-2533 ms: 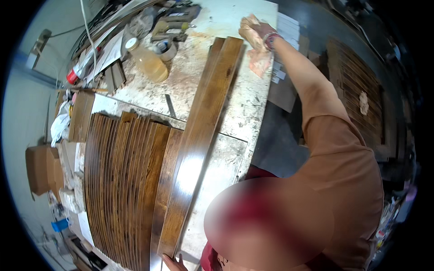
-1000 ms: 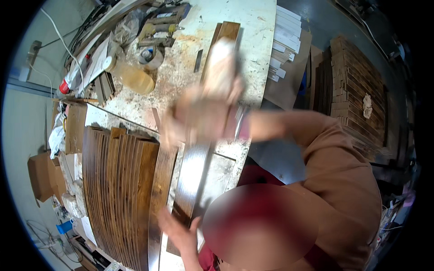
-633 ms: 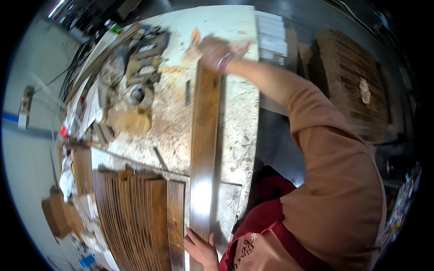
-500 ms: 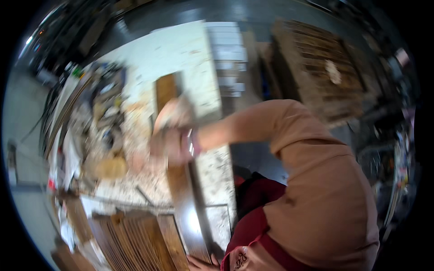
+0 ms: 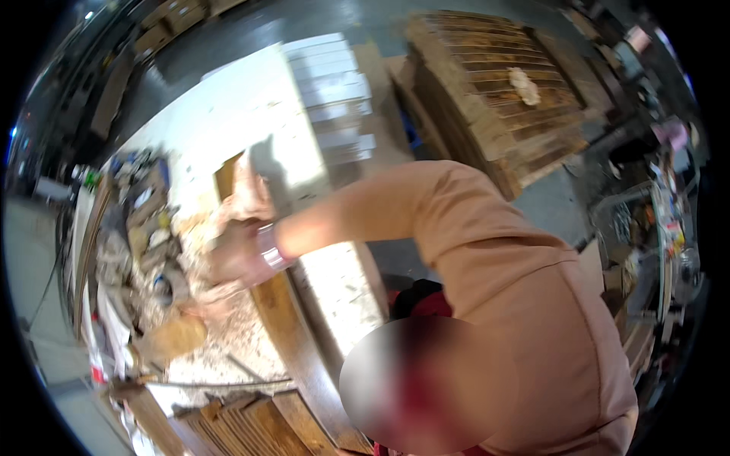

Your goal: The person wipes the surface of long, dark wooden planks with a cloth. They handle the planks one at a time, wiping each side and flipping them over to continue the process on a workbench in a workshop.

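Plainly one cloth (image 5: 249, 191) under the right fingers (image 5: 222, 258), atop one board (image 5: 315, 365).

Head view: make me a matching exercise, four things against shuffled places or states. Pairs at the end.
Things
1. Right hand
2. Bottle
3. Crumpled pale rag
4. Stack of flat panels

Places or states
A. On top of the brown slat pile
B. White, just right of the worktable's far end
C. Over the long brown plank, holding a pinkish cloth
D. Amber-tinted, on the worktable, left of the plank

Pairs: 1-C, 2-D, 3-A, 4-B
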A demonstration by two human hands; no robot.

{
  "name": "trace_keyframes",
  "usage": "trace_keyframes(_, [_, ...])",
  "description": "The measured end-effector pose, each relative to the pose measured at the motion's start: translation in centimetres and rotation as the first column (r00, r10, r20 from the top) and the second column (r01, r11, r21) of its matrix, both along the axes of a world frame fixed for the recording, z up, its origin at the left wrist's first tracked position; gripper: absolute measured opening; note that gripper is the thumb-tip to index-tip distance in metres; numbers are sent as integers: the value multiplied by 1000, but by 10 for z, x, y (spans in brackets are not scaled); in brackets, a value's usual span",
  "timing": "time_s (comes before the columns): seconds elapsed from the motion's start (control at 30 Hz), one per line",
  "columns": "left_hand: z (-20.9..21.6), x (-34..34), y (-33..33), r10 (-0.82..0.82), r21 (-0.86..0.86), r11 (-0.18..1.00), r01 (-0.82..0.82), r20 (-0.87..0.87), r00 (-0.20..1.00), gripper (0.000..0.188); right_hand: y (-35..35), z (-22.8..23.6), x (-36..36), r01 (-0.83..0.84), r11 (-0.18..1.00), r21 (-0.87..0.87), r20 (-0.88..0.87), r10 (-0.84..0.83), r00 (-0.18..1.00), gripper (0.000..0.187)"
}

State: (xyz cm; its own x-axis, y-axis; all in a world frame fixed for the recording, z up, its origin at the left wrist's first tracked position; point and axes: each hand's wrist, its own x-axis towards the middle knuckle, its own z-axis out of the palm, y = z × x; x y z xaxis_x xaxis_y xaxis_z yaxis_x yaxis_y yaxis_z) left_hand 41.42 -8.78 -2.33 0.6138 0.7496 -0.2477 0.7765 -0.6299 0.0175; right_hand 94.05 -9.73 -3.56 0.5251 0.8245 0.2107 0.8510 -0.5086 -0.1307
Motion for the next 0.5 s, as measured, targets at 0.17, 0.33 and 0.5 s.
trace_keyframes(0.17, [0,-16,13,30,-83,996,-32,-19,999,87,-36,7,119,240,970,-38,-452,-231,862,52])
trace_keyframes(0.33, [19,-6,-5,-5,-31,1000,5,-8,1000,85,-57,78,128,528,818,229,-526,-352,774,46])
trace_keyframes(0.5, [22,3,-5,38,-113,993,-38,-6,999,86,-68,24,47,145,988,48,-51,-142,988,34])
